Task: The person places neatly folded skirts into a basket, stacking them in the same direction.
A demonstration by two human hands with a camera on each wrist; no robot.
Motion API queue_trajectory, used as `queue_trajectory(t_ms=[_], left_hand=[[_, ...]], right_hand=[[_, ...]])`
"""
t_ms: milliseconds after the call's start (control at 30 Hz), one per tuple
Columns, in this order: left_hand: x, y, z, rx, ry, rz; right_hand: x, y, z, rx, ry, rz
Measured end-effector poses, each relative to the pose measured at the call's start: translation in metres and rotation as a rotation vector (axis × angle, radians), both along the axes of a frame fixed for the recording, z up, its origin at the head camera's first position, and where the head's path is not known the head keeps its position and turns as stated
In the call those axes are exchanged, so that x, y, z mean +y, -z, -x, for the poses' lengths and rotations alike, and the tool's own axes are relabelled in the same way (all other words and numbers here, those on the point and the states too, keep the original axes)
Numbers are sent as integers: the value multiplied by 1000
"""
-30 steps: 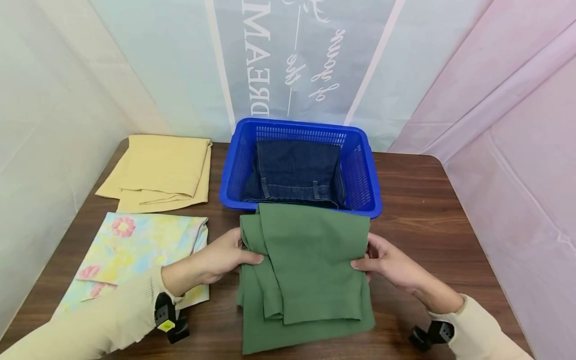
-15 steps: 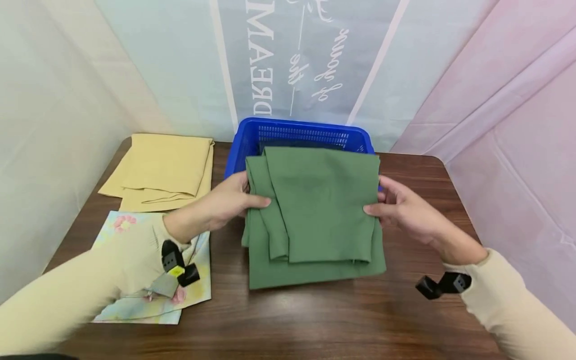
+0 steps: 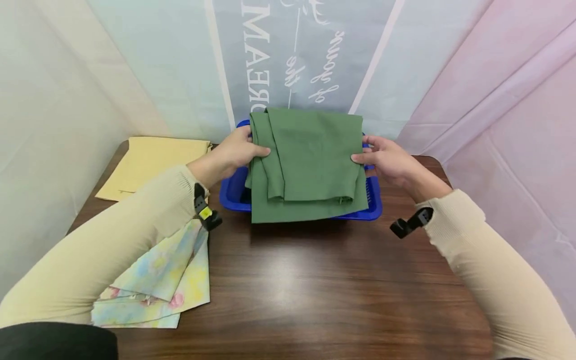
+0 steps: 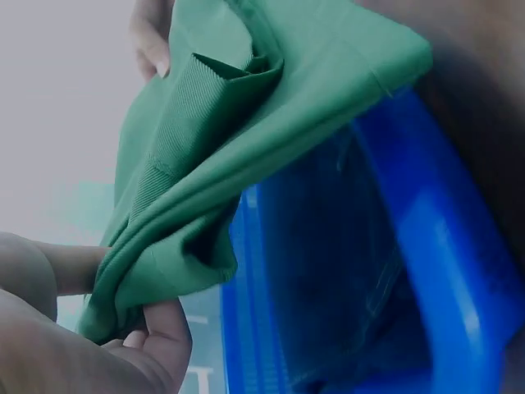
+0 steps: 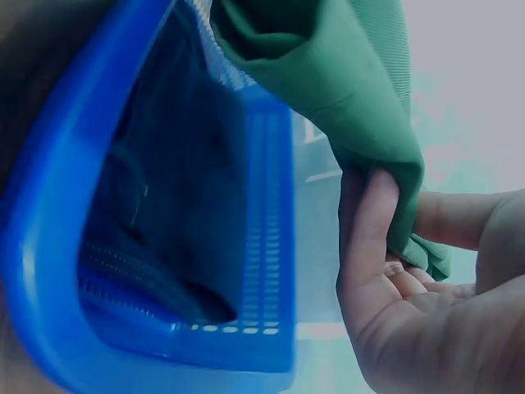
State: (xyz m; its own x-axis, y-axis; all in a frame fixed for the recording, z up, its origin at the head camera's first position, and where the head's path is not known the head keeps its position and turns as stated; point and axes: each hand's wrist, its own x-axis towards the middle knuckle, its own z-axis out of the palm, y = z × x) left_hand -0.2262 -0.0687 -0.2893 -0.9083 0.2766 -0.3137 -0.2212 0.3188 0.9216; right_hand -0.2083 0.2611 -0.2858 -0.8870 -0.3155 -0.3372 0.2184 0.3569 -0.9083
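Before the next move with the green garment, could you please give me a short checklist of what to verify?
1. Left hand pinching the green garment by its side: ok.
2. Right hand pinching the opposite side: ok.
3. Garment folded into a flat bundle: ok, folded, though the layers gape slightly in the wrist views.
4. Garment held over the blue basket: ok.
5. Basket empty: not ok, dark blue cloth lies inside.
6. Garment's near edge would clear the basket's near rim: cannot tell; it overlaps that rim in the head view.
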Motion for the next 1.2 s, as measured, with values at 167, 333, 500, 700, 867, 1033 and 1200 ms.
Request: queue_trajectory(t_ms=[167,333,500,700,867,1033,1200], left_hand=[[9,7,23,-5,-28,81],[12,20,40,-16,-9,166],[13,35,45,-75,38,241],[17,41,45,-171,110,304],[16,42,44,-260,195,373],[14,43,42,-306,250,390],[15,43,40,-313,256,400]], right_hand=[[-6,14,20,-14,32,-76],[-9,29,32,-41,44,-117],[-14,43,39,-97,33,-159],[-20,52,41,-161,5,-223],[-22,56,42,-207,-35,-239],[-24,57,38,-232,-98,-285],[-27,55,35,-220,-128,-338]])
